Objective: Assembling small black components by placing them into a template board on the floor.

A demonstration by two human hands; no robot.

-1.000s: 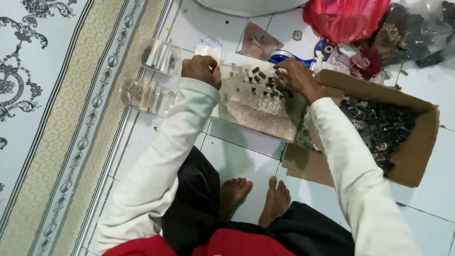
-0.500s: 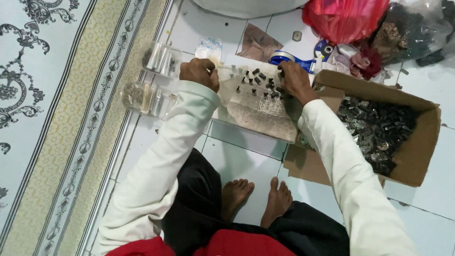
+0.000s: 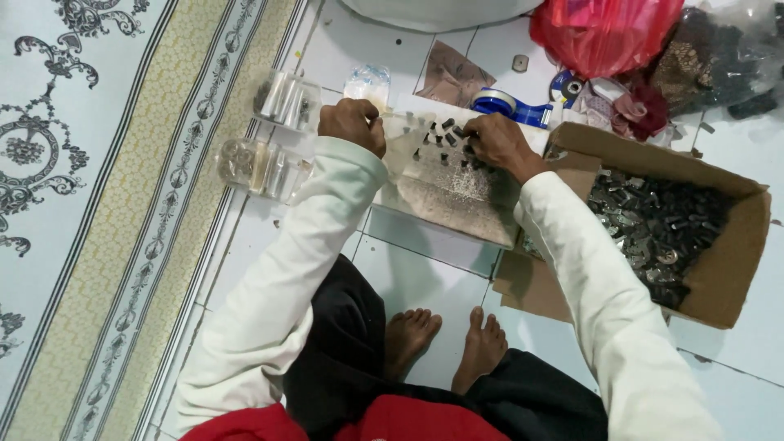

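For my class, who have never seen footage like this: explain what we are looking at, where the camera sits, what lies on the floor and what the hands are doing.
There is no machine here. A person sits on a white tiled floor, and the single camera is worn on their head, looking down, so you see their own arms, white sleeves and bare feet.

The left hand is closed on the edge of a flat board; what it grips is too small to tell. The right hand rests its fingertips among small dark pieces scattered on that board.

To the right lies an open cardboard box full of similar dark pieces. Beyond the board are a blue tape dispenser, a red plastic bag and clear packets. A patterned carpet lies on the left.
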